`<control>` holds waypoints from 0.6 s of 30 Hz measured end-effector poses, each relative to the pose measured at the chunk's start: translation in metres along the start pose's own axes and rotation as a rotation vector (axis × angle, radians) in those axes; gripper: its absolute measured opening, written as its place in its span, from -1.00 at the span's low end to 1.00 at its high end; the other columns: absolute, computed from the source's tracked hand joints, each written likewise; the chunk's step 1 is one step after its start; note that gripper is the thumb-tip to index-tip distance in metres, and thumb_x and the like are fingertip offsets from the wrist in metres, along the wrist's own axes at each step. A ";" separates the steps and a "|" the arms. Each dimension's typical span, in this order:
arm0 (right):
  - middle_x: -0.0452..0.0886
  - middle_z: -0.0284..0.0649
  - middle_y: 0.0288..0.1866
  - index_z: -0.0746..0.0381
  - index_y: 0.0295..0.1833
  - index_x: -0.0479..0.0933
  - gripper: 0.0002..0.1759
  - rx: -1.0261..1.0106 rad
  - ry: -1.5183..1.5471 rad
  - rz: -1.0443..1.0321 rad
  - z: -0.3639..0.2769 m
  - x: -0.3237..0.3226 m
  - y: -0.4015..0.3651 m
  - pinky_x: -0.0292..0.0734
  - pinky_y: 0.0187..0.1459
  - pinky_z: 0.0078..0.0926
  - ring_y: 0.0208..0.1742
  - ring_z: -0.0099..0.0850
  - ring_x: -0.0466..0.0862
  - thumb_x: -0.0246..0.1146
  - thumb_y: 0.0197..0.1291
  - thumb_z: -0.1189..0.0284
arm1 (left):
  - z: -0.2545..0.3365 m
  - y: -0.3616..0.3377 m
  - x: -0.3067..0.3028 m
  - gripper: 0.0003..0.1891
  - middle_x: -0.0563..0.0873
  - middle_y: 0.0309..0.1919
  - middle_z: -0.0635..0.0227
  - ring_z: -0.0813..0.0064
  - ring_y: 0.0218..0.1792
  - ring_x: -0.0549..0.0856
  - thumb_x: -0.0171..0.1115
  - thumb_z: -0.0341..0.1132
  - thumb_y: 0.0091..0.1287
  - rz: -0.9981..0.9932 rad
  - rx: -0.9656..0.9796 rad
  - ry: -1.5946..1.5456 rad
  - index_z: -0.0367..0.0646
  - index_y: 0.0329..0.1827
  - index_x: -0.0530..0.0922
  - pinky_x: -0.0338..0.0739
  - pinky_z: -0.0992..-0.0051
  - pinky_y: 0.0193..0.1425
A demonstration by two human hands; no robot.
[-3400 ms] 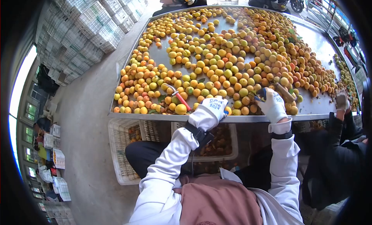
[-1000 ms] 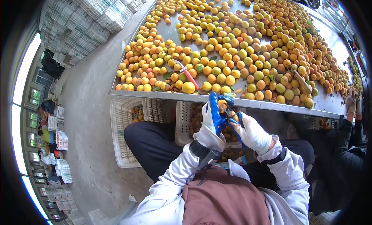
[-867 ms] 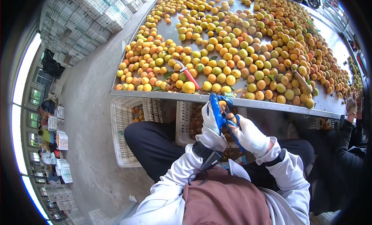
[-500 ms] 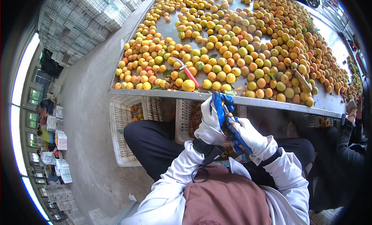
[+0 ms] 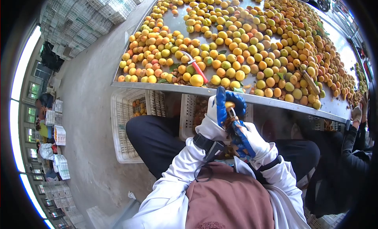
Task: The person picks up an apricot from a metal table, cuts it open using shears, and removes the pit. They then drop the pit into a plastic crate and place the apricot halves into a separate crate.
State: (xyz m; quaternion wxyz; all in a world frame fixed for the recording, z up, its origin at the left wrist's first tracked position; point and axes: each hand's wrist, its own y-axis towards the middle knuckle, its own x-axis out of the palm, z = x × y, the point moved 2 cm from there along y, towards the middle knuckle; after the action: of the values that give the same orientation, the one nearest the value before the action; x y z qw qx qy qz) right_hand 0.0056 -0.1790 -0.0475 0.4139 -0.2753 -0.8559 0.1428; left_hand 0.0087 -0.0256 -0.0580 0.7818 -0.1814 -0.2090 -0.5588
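Note:
My left hand point(image 5: 225, 107), in a white and blue glove, is closed on a small yellow-orange fruit point(image 5: 229, 105) just past the metal table's near edge point(image 5: 185, 88). My right hand point(image 5: 248, 138), gloved the same way, grips a tool point(image 5: 234, 118) with a metal tip that meets the fruit. Its handle is mostly covered by my fingers. On the table, a curved knife with a red handle point(image 5: 199, 72) lies among many yellow and orange fruits point(image 5: 244, 36). A wooden-handled tool point(image 5: 311, 82) rests on the fruits to the right.
White crates point(image 5: 125, 140) stand below the table edge, some with fruit or pieces inside. A co-worker's hands point(image 5: 357, 112) are at the right edge of the table. Stacked crates point(image 5: 78, 24) and other people point(image 5: 46, 150) are at the left.
My left hand has turned and opened up somewhat, so the fruit now shows with the tool's tip against it. The view has shifted slightly.

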 end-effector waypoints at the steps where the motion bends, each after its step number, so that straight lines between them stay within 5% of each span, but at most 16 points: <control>1: 0.52 -0.41 -0.43 0.19 0.00 0.55 -0.76 0.004 -0.003 -0.004 0.003 0.002 0.003 0.40 -0.44 -0.63 -0.47 -0.65 0.51 0.14 0.52 0.24 | -0.004 0.001 -0.002 -0.25 0.74 -0.47 0.25 0.43 -0.52 0.71 -0.16 0.27 0.59 0.070 -0.032 -0.005 -0.26 -0.36 0.68 0.64 0.46 -0.36; 4: 0.60 -0.32 -0.40 0.26 0.01 0.55 -0.73 -0.132 -0.320 0.192 0.018 -0.001 0.013 0.49 -0.36 -0.52 -0.42 -0.51 0.59 0.16 0.50 0.27 | -0.005 -0.003 -0.002 -0.27 0.73 -0.49 0.20 0.35 -0.53 0.71 -0.14 0.27 0.58 0.149 -0.103 -0.038 -0.27 -0.36 0.65 0.66 0.40 -0.37; 6: 0.68 -0.21 -0.30 0.35 0.03 0.55 -0.72 -0.488 -0.811 0.276 0.024 -0.001 0.019 0.56 -0.23 -0.35 -0.33 -0.37 0.65 0.17 0.49 0.32 | -0.005 -0.006 -0.004 -0.28 0.71 -0.51 0.15 0.28 -0.53 0.72 -0.12 0.26 0.58 0.159 -0.139 -0.067 -0.28 -0.36 0.63 0.68 0.35 -0.37; 8: 0.72 -0.12 -0.19 0.40 0.07 0.54 -0.71 -0.451 -0.836 0.305 0.031 -0.004 0.017 0.57 -0.09 -0.23 -0.26 -0.26 0.67 0.16 0.48 0.37 | -0.004 -0.008 -0.007 -0.35 0.66 -0.58 0.15 0.24 -0.61 0.68 -0.03 0.19 0.58 0.184 -0.253 -0.060 -0.26 -0.41 0.59 0.65 0.32 -0.44; 10: 0.62 -0.33 -0.27 0.24 0.11 0.55 -0.77 -0.291 -0.618 0.166 0.039 -0.012 0.019 0.48 -0.24 -0.59 -0.25 -0.59 0.54 0.10 0.54 0.36 | -0.004 -0.010 -0.005 -0.40 0.61 -0.62 0.17 0.23 -0.65 0.66 -0.01 0.12 0.59 0.223 -0.272 -0.069 -0.24 -0.45 0.55 0.62 0.31 -0.49; 11: 0.62 -0.33 -0.27 0.24 0.11 0.55 -0.77 -0.290 -0.613 0.168 0.037 -0.015 0.017 0.48 -0.24 -0.59 -0.25 -0.59 0.54 0.10 0.54 0.36 | -0.004 -0.011 -0.003 -0.41 0.63 -0.62 0.21 0.29 -0.66 0.65 0.00 0.14 0.59 0.173 -0.267 -0.084 -0.21 -0.45 0.55 0.60 0.35 -0.52; 13: 0.60 -0.33 -0.28 0.23 0.12 0.54 -0.74 0.023 -0.363 0.063 0.035 -0.018 0.010 0.47 -0.34 -0.59 -0.36 -0.58 0.53 0.11 0.53 0.30 | -0.004 -0.016 0.001 -0.46 0.62 -0.63 0.27 0.34 -0.66 0.65 0.04 0.11 0.58 0.068 -0.292 -0.110 -0.16 -0.43 0.54 0.59 0.37 -0.54; 16: 0.54 -0.33 -0.36 0.22 0.02 0.53 -0.71 -0.108 -0.072 0.078 0.035 -0.006 0.003 0.42 -0.48 -0.59 -0.48 -0.56 0.50 0.12 0.53 0.21 | 0.007 -0.018 0.014 -0.47 0.60 -0.60 0.22 0.24 -0.56 0.66 -0.01 0.07 0.59 0.091 -0.377 -0.211 -0.13 -0.46 0.51 0.62 0.24 -0.36; 18: 0.49 -0.34 -0.46 0.22 -0.07 0.50 -0.69 -0.083 -0.008 0.076 0.034 -0.009 0.002 0.37 -0.57 -0.57 -0.58 -0.56 0.46 0.16 0.51 0.16 | -0.001 -0.013 0.016 -0.51 0.59 -0.59 0.26 0.23 -0.52 0.67 -0.02 0.07 0.59 -0.070 -0.372 -0.440 -0.09 -0.43 0.50 0.66 0.18 -0.26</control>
State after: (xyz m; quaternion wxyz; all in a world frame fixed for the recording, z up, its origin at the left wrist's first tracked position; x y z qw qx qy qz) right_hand -0.0157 -0.1833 -0.0755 0.3930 -0.3241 -0.8515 0.1241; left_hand 0.0006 -0.0427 -0.0497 0.6512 -0.4313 -0.2734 -0.5613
